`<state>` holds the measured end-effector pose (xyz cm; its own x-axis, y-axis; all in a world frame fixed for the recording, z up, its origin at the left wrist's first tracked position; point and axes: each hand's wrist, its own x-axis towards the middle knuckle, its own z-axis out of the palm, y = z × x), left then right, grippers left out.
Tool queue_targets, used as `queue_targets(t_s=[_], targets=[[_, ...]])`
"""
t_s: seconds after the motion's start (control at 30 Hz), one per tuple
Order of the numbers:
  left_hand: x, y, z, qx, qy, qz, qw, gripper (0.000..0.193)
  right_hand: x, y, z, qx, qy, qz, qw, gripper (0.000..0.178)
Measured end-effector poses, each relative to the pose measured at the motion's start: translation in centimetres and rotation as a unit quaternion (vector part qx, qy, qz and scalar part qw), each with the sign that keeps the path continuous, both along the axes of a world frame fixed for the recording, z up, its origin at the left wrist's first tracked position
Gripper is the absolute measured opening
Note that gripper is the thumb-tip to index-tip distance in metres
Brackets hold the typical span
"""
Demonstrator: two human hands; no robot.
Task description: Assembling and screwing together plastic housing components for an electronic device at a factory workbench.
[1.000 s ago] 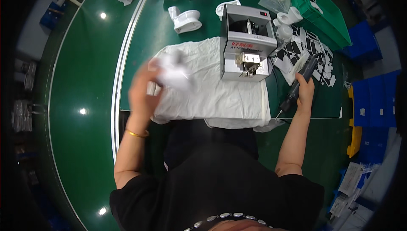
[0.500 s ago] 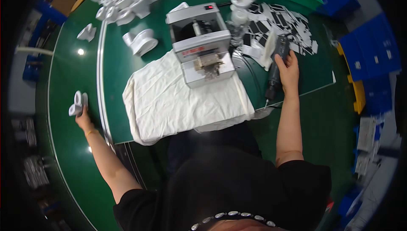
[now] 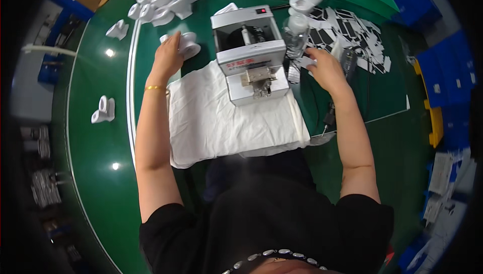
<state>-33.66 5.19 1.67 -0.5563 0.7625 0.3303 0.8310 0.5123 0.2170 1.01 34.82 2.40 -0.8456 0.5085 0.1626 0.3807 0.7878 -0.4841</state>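
Touching another miniature toilet (image 3: 191, 46), black screwdriver (image 3: 349, 62) now released.

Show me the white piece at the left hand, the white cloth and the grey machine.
White piece (image 3: 191, 49), head view: its rounded right part.
White cloth (image 3: 226, 128), head view: its bare middle.
Grey machine (image 3: 251, 55), head view: its front bar.

Your left arm (image 3: 152, 143) reaches forward nearly straight, its hand (image 3: 167, 59) back-up with fingers curled downward, their tips mostly hidden. Your right arm (image 3: 355, 148) bends slightly at the elbow, its forearm (image 3: 347, 123) angling inward; the right hand (image 3: 328, 73) points leftward, with thumb and forefinger extended. Your hands are well apart.
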Motion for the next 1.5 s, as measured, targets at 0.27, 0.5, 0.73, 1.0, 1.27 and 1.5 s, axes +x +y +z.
queue_targets(t_s=[0.27,0.5,0.73,1.0,1.27,1.5], targets=[[4.9,-5.4,5.1,0.196,-0.37,0.076,0.905,0.074,1.0,-0.8,1.6,-0.005,0.043,-0.004,0.999,0.038],[20.1,-7.0,5.3,0.378,-0.598,-0.142,0.692,0.1,2.4,-12.3,8.5,-0.409,0.366,0.131,0.826,0.039],[25.3,-6.1,3.4,0.383,-0.656,-0.163,0.63,0.085,1.0,-17.6,6.6,-0.389,0.225,0.266,0.853,0.041],[25.1,-6.3,2.4,0.38,-0.643,-0.2,0.634,0.078,0.9,-17.9,6.2,-0.243,0.206,0.288,0.903,0.039],[26.2,-5.8,3.2,0.407,-0.608,-0.147,0.666,0.078,1.1,-19.1,5.7,-0.575,0.171,0.161,0.783,0.069],[27.6,-5.9,1.8,0.372,-0.589,-0.148,0.702,0.067,1.8,-19.3,3.6,-0.504,0.238,0.203,0.805,0.075]])
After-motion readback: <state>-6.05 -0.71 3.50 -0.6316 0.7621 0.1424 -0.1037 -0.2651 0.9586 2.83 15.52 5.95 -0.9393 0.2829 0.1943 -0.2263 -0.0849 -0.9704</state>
